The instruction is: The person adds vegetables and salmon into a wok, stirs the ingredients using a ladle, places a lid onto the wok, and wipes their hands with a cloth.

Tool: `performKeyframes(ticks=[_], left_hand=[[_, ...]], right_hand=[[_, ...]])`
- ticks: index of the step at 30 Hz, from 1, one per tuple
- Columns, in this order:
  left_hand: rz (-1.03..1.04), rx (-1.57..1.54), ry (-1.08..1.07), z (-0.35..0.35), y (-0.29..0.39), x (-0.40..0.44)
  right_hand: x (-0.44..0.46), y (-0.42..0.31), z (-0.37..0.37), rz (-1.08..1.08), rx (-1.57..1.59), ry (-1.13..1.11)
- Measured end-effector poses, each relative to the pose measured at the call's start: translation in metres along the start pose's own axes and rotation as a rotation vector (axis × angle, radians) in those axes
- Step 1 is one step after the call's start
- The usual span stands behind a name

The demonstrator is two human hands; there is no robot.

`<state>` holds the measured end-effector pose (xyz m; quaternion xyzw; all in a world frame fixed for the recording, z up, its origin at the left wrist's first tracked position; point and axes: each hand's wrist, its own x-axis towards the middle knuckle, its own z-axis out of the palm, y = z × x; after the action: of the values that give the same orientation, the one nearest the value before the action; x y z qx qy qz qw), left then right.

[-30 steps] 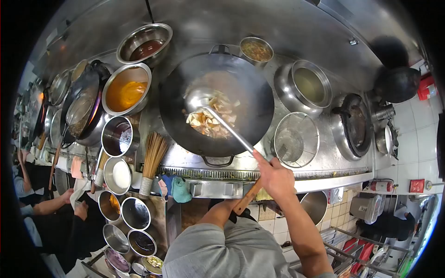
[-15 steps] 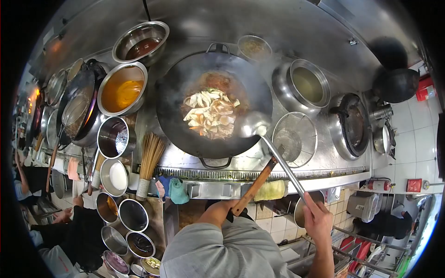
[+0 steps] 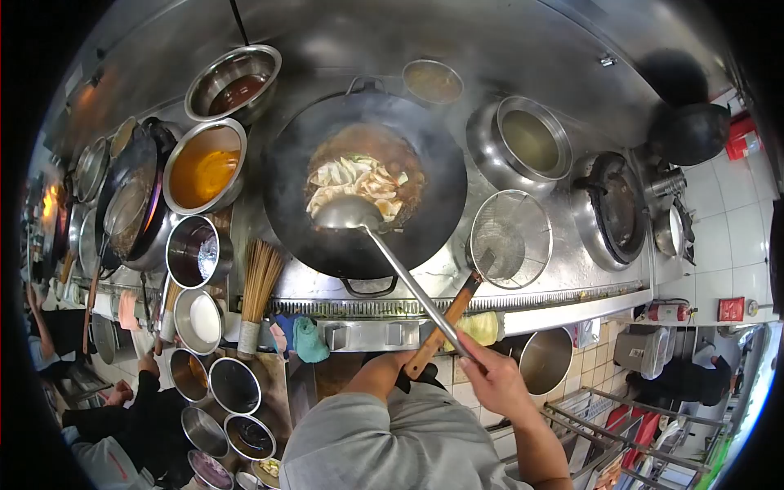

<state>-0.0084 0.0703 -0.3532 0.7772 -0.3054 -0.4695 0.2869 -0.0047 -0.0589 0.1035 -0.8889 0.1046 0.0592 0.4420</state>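
A large black wok (image 3: 286, 204) holds pale sliced pieces (image 3: 367, 180) in a reddish-brown sauce, with steam rising. My right hand (image 3: 496, 380) is closed around the end of a long-handled metal ladle (image 3: 347, 212), whose bowl rests against the near-left side of the slices. Behind the wooden handle (image 3: 441, 333) of a wire strainer (image 3: 512, 237), my left hand (image 3: 397, 359) is mostly covered at the counter's front edge. Its fingers are hidden, so I cannot tell whether it grips anything. The strainer's round basket lies on the steel stove top right of the wok.
Left of the wok stand a bowl of orange oil (image 3: 204, 167), a bowl of dark red liquid (image 3: 237, 90) and a bamboo brush (image 3: 260, 286). A pot of cloudy liquid (image 3: 531, 143) stands at right. Other people's hands (image 3: 120, 394) show at far left; another person (image 3: 686, 378) is at right.
My right hand has moved left, bringing the ladle's bowl from the wok's right side across to the near-left of the slices. The view has shifted slightly. My left hand stays low by the handle.
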Motion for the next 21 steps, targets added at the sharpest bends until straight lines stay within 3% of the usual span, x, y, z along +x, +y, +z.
performKeyframes(ticks=[3,7,10,14,17,21], left_hand=[[-0.002,-0.001,-0.004,-0.001,0.001,-0.001],[-0.002,0.005,-0.008,-0.003,0.000,0.002],[-0.010,-0.012,-0.010,-0.002,0.001,0.001],[-0.009,-0.014,-0.007,-0.003,-0.002,0.002],[-0.011,-0.018,-0.007,-0.004,-0.002,0.003],[-0.025,-0.027,-0.007,-0.005,-0.003,0.002]], right_hand=[[0.002,-0.009,0.006,0.185,0.073,-0.151],[0.014,-0.014,0.005,0.204,0.138,-0.184],[0.016,-0.003,0.008,0.226,0.202,-0.083],[0.026,0.000,0.006,0.213,0.043,0.132],[0.032,0.005,0.005,0.254,-0.055,0.190],[0.022,0.017,0.010,0.343,0.085,0.100]])
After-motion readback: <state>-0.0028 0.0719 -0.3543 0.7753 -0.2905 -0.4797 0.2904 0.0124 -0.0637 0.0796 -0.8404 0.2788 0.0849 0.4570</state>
